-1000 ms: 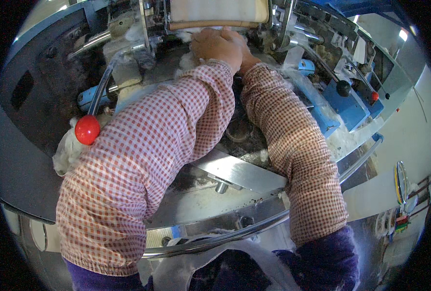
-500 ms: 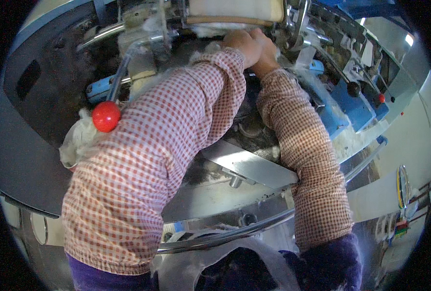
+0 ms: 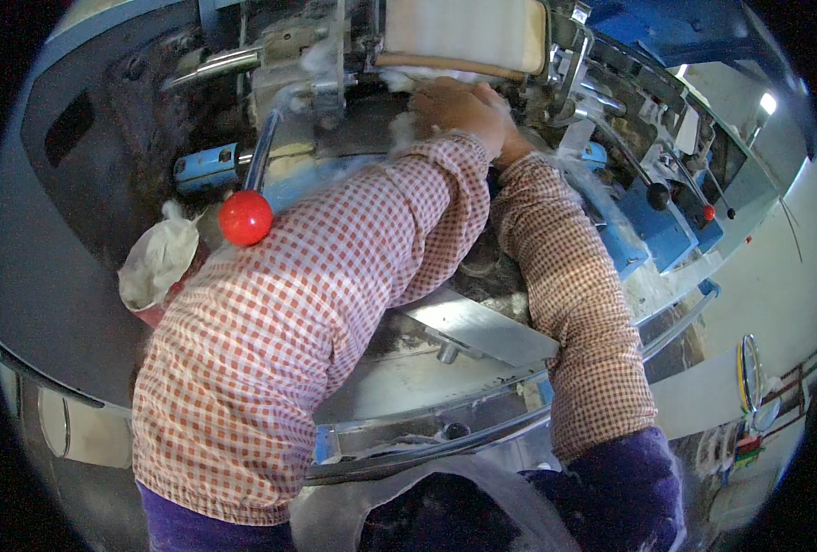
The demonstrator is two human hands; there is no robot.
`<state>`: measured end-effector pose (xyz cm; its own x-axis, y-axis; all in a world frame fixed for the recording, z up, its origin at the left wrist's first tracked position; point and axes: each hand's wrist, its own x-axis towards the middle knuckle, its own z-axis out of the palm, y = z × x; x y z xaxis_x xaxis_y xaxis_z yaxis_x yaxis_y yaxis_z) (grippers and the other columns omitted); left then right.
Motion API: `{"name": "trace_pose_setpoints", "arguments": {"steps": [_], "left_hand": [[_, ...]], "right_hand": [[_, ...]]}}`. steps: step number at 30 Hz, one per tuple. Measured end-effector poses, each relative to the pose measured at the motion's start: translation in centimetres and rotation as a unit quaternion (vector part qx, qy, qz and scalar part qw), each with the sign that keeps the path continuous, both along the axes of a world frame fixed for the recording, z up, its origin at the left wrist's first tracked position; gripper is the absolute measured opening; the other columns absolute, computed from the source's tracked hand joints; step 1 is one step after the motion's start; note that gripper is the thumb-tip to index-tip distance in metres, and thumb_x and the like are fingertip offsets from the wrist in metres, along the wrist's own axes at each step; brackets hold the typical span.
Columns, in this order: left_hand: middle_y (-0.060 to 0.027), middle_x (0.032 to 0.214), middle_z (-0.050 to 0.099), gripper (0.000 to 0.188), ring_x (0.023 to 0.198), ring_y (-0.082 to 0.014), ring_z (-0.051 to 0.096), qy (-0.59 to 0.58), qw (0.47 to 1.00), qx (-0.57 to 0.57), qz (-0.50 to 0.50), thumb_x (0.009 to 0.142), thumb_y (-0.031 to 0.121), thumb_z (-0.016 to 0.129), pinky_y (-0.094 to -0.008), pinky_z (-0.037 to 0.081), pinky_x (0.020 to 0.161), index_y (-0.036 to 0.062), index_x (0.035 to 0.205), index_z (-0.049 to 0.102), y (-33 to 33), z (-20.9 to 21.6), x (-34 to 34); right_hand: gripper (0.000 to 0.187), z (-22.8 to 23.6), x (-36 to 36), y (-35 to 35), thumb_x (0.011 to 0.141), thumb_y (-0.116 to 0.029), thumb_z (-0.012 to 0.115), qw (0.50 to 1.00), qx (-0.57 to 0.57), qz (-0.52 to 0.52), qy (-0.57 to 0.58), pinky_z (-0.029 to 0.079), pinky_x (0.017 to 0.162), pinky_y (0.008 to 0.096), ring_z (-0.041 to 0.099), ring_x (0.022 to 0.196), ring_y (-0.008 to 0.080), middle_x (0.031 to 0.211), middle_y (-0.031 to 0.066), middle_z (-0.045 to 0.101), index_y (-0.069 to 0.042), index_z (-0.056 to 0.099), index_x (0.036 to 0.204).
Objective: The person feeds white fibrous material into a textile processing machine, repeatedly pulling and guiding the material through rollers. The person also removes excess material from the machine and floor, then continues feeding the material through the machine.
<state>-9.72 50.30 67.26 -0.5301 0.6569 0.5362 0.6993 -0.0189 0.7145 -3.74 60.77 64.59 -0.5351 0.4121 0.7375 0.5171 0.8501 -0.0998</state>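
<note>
Both my hands reach deep into a fibre-covered textile machine, just below a wide cream roller point(image 3: 464, 35) with a brown strip along its lower edge. My left hand point(image 3: 459, 112) is bent, its back toward me and its fingers curled down; what they hold, if anything, is hidden. Behind it, my right hand point(image 3: 513, 147) shows only near the wrist, its fingers covered by the left. White fluff point(image 3: 403, 131) clings to the dark parts beside my left hand. Checked sleeves cover both forearms.
A lever with a red ball knob point(image 3: 245, 218) stands against my left sleeve. Left of it, a reddish container point(image 3: 162, 262) holds white fibre. A flat metal bar point(image 3: 487, 327) lies between my forearms. Black-knobbed levers point(image 3: 658, 195) and blue covers point(image 3: 652, 216) are at right.
The view has shifted, so the machine sits slightly lower and its left parts further right. My left hand now covers more of my right hand.
</note>
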Motion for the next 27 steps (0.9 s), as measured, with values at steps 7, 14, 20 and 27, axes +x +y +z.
{"name": "trace_pose_setpoints", "arguments": {"steps": [7,14,20,27], "left_hand": [[-0.0235,0.114,0.056,0.047,0.103,-0.0402,0.056,-0.006,0.994,-0.006,-0.110,0.089,0.041,0.044,-0.0443,0.043,0.092,0.0002,0.106,0.059,-0.9,0.7,-1.4],[-0.0320,0.118,0.052,0.067,0.114,-0.0380,0.051,-0.045,0.959,-0.090,-0.264,0.088,0.051,0.044,-0.0415,0.040,0.097,-0.0110,0.110,0.054,-0.9,1.5,-0.7],[-0.0291,0.131,0.042,0.078,0.124,-0.0372,0.041,0.006,0.931,-0.163,-0.327,0.086,0.057,0.042,-0.0395,0.030,0.105,-0.0104,0.126,0.043,-1.1,2.5,-2.2],[-0.0271,0.118,0.054,0.083,0.113,-0.0389,0.051,0.074,0.937,-0.141,-0.311,0.085,0.069,0.029,-0.0429,0.036,0.100,-0.0027,0.116,0.056,-1.9,1.5,-0.3]], "right_hand": [[0.033,1.3,-0.3,-2.3,0.086,-0.036,0.049,0.992,-0.096,-0.062,0.055,0.047,0.078,0.0444,0.060,0.091,0.0365,0.097,0.0200,0.063,-0.012,0.062,0.103],[0.035,3.1,1.0,-8.6,0.080,-0.036,0.057,0.954,-0.087,-0.285,-0.015,0.050,0.079,0.0437,0.063,0.091,0.0330,0.094,0.0181,0.065,-0.009,0.063,0.101],[0.035,3.8,1.4,-10.1,0.080,-0.036,0.056,0.938,-0.131,-0.317,-0.051,0.050,0.078,0.0434,0.062,0.094,0.0345,0.100,0.0189,0.065,-0.009,0.064,0.101],[0.026,2.1,5.3,-7.5,0.084,-0.030,0.053,0.991,-0.027,-0.131,-0.015,0.049,0.071,0.0426,0.062,0.087,0.0321,0.091,0.0134,0.066,-0.009,0.065,0.095]]}}
